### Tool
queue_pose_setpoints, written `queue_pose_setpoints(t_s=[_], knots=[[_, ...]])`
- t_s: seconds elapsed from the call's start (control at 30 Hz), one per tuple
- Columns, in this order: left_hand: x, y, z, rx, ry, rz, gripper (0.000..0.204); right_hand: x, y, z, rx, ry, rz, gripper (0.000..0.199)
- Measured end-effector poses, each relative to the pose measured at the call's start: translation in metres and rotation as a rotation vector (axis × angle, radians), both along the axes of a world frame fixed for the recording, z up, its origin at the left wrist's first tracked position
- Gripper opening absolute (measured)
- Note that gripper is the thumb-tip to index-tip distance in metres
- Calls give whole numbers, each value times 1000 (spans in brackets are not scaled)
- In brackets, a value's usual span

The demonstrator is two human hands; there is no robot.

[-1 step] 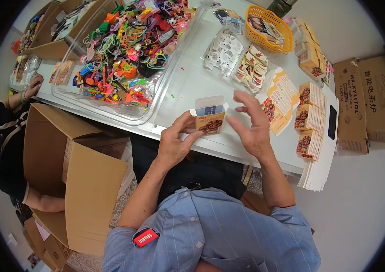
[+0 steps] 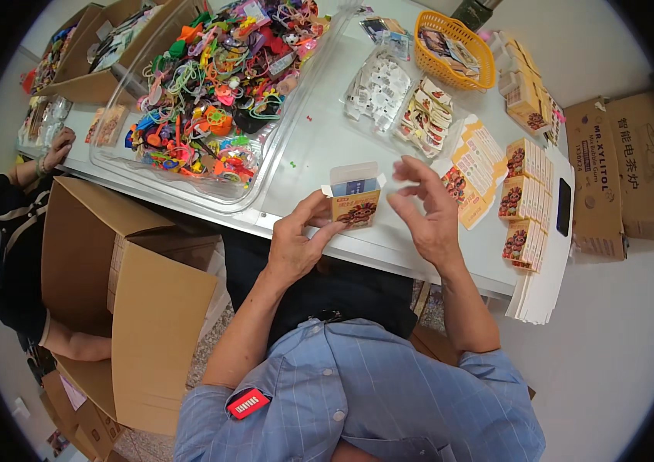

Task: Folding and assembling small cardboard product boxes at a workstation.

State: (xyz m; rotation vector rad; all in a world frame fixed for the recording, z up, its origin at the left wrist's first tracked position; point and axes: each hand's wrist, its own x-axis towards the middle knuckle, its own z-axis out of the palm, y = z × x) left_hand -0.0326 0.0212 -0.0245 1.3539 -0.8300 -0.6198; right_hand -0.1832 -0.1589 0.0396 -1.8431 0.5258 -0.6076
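Near the table's front edge my left hand (image 2: 301, 235) grips a small yellow-orange printed carton (image 2: 355, 212) by its left side. The carton stands upright with its top flap raised, and something blue shows inside the opening. My right hand (image 2: 429, 212) is just right of the carton, apart from it, fingers spread and holding nothing. Beyond that hand lie flat printed cartons (image 2: 475, 169). Past the carton are a clear bag of small white packets (image 2: 378, 91) and a clear tray of printed cards or packets (image 2: 426, 119).
A large clear bin (image 2: 254, 202) of colourful trinkets fills the table's left. Rows of filled-out cartons (image 2: 526, 202), a phone (image 2: 564, 206) and a yellow basket (image 2: 454, 50) sit right. A big open cardboard box (image 2: 154, 331) stands left, where another person's arm (image 2: 77, 343) reaches in.
Almost nothing differs. The fingers of my right hand have shifted very slightly; my left hand holds the carton in the same place.
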Motion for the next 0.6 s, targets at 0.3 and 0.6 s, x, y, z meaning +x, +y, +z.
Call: queue_pose_setpoints(t_s=[0.3,0.6], knots=[[-1,0,7,111,-61,-55,45,27,25,-11,423,-203,-92,45],[-2,-4,1,19,72,-102,39,45,23,-17,347,-168,-22,32]])
